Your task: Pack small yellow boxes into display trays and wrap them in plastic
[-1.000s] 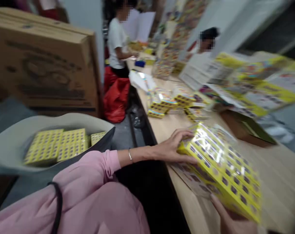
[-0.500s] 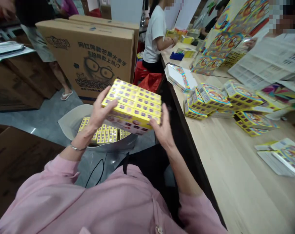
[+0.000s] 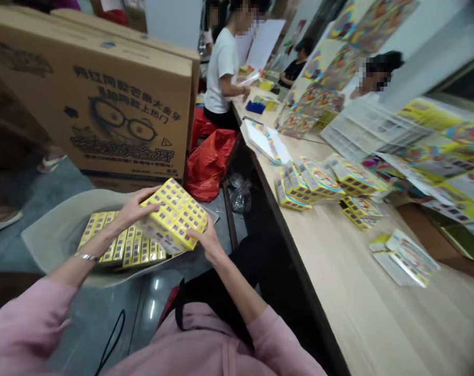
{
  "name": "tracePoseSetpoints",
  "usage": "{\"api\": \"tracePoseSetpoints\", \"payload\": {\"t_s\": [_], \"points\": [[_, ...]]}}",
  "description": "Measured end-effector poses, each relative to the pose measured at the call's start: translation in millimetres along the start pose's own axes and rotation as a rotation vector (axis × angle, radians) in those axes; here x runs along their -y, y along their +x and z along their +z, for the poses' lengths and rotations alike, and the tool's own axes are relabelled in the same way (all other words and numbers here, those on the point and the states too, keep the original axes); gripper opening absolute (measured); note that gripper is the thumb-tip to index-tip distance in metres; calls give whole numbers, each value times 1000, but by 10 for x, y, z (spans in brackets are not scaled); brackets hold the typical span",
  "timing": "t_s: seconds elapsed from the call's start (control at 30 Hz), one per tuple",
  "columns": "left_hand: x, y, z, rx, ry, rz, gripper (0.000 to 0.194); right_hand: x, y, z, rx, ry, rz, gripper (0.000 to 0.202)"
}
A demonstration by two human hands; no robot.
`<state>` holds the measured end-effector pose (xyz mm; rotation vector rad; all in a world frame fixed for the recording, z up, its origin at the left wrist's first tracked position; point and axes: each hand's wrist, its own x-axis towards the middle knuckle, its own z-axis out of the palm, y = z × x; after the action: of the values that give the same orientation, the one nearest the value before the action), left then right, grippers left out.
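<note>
Between my two hands is a block of yellow printed boxes (image 3: 176, 211), pressed side by side and tilted. My left hand (image 3: 137, 209) grips its left end, with the thumb over the top face. On the right end, my right hand (image 3: 207, 237) closes around the near corner. Below and to the left stands a white sack (image 3: 52, 230) with its mouth wide, and the block hangs over its right part. Inside it, rows of yellow boxes (image 3: 130, 248) stand packed together. How deep they go is hidden.
A large brown carton (image 3: 135, 78) stands behind the sack, beside a red plastic bag (image 3: 211, 162). To the right runs a wooden table (image 3: 319, 261) bearing several yellow boxes (image 3: 319, 177) and flat printed cartons (image 3: 405, 258). Other people sit along its far side and end. A black cord (image 3: 113, 342) lies on the floor.
Both hands have carried the block of boxes down and left, nearer the sack, and turned it. My view has swung, so the sack shows larger and the table further left.
</note>
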<state>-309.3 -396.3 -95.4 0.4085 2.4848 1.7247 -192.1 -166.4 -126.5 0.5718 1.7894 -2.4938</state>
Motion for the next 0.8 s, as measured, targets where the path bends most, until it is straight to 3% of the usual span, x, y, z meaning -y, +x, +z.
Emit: {"api": "tracePoseSetpoints", "payload": {"t_s": [0.13, 0.33, 0.8], "points": [[173, 199, 326, 111, -178, 26, 65, -52, 8, -232, -112, -134, 34, 102], [527, 318, 549, 154, -499, -109, 60, -193, -111, -330, -75, -220, 38, 100], [865, 565, 787, 260, -671, -266, 52, -711, -648, 15, -97, -176, -15, 88]]}}
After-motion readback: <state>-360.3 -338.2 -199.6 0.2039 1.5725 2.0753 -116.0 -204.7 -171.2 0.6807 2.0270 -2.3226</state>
